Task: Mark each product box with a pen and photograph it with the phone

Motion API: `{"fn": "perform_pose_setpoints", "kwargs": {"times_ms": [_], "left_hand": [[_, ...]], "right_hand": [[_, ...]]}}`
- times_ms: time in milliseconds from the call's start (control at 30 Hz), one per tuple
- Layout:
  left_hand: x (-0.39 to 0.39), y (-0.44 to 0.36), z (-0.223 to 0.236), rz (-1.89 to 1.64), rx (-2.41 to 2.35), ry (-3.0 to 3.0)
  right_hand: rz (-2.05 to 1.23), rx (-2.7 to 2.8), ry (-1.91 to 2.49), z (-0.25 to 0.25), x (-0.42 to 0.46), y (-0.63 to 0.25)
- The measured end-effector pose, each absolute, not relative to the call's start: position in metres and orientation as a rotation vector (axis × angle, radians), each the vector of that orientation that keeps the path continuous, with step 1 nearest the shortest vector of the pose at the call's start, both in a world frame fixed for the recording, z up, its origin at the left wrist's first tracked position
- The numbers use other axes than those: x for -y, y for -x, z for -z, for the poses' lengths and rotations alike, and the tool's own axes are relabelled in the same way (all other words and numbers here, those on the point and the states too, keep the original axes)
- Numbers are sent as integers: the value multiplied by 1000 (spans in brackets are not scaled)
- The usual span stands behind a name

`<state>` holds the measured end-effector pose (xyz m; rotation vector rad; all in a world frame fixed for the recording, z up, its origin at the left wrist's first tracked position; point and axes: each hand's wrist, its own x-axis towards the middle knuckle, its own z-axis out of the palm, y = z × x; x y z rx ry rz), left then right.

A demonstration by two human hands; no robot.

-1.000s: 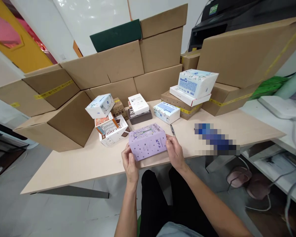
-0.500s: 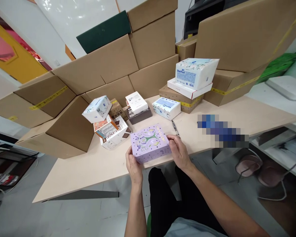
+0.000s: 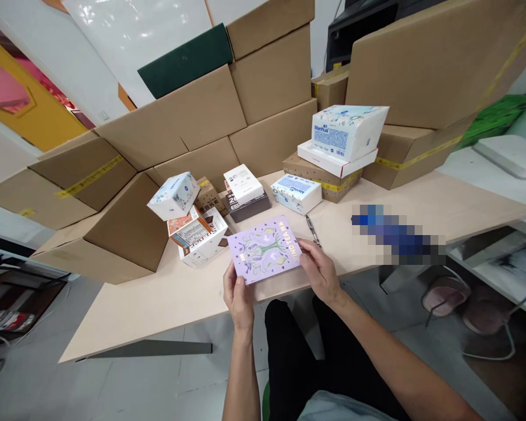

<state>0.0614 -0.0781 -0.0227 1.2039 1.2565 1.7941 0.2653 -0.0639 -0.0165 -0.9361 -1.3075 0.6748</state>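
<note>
A lilac tea box (image 3: 264, 249) with a floral print is held over the near edge of the table (image 3: 158, 304), its printed face turned up toward me. My left hand (image 3: 237, 295) grips its lower left corner. My right hand (image 3: 320, 271) clasps its right end. Both hands have fingers curled round the box. Small scissors or a pen-like tool (image 3: 311, 230) lie just beyond my right hand.
Small boxes cluster behind: a white tissue box (image 3: 173, 195), a printed carton (image 3: 198, 235), a dark box (image 3: 245, 204) with a white one on top, a blue-white tissue pack (image 3: 296, 192). Large cardboard cartons (image 3: 210, 111) wall the back; another tissue pack (image 3: 346, 131) tops a stack.
The lilac box has been tipped back so its large printed face now faces me instead of its narrow side. Both hands kept their grip.
</note>
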Motion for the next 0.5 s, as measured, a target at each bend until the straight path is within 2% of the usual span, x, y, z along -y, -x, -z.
{"fn": "perform_pose_setpoints", "kwargs": {"times_ms": [500], "left_hand": [[82,-61,32,-1847,-1204,-1210]], "right_hand": [[-712,1201,938,32,62,-259]]}}
